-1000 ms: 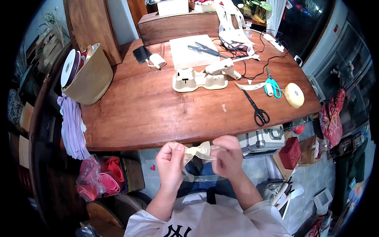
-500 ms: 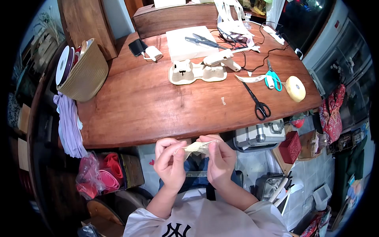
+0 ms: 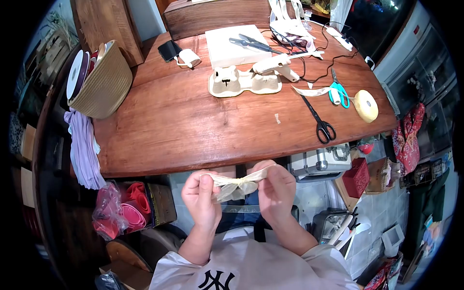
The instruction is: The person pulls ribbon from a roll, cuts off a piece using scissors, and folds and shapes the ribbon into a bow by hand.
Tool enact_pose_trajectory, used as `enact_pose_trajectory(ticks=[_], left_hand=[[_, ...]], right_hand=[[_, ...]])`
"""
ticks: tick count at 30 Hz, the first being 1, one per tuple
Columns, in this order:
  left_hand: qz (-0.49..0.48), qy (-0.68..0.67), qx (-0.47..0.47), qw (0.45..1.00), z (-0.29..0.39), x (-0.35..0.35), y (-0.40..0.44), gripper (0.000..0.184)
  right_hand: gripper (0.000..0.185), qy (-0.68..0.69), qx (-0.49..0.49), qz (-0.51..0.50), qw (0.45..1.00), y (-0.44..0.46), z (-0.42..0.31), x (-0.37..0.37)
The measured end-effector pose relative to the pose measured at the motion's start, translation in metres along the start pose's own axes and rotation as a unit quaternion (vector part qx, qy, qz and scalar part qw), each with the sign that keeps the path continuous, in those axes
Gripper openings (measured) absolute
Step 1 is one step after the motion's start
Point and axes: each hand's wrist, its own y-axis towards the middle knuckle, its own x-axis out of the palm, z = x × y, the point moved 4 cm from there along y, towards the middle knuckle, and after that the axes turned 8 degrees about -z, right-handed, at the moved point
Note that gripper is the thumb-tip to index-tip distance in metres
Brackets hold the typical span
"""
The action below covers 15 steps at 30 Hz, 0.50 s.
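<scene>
A cream ribbon bow (image 3: 237, 184) with a knot at its middle is stretched between my two hands, just in front of the table's near edge. My left hand (image 3: 200, 195) pinches its left side between thumb and fingers. On the other side, my right hand (image 3: 277, 191) grips the right part of the ribbon. Sheer loops or tails hang below the knot. Beyond my hands, a small scrap of ribbon (image 3: 277, 118) lies on the wooden table (image 3: 183, 135).
Black scissors (image 3: 323, 126), teal-handled scissors (image 3: 340, 92) and a roll of cream ribbon (image 3: 366, 106) lie at the right. A glue gun (image 3: 275, 66) rests on a cardboard cup carrier (image 3: 244, 86). At the left stands a woven basket (image 3: 104, 82) with ribbon spools.
My hands have moved apart, and the ribbon, bunched up before, is now spread out with its knot and hanging loops showing. The view has shifted slightly.
</scene>
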Motion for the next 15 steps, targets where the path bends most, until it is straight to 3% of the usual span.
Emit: enact_pose_trajectory(ticks=[2, 7, 10, 12, 15], left_hand=[[0.002, -0.009, -0.011, 1.0, 0.0, 0.001, 0.0, 0.022], [-0.051, -0.055, -0.051, 0.996, -0.003, -0.005, 0.005, 0.019], [0.004, -0.043, -0.046, 0.998, -0.005, -0.004, 0.007, 0.019], [-0.01, -0.064, -0.109, 0.992, -0.011, -0.007, 0.003, 0.02], [-0.022, -0.063, -0.119, 0.991, -0.007, -0.004, 0.003, 0.019]], right_hand=[[0.027, 0.084, -0.009, 0.033, 0.996, 0.0, 0.004, -0.006], [0.027, 0.081, 0.034, -0.017, 0.996, 0.005, 0.0, -0.004], [0.033, 0.136, 0.082, -0.029, 0.987, 0.004, -0.002, 0.011], [0.038, 0.184, 0.103, -0.043, 0.977, 0.001, 0.0, 0.016], [0.043, -0.011, 0.129, -0.091, 0.987, -0.006, 0.005, 0.013]])
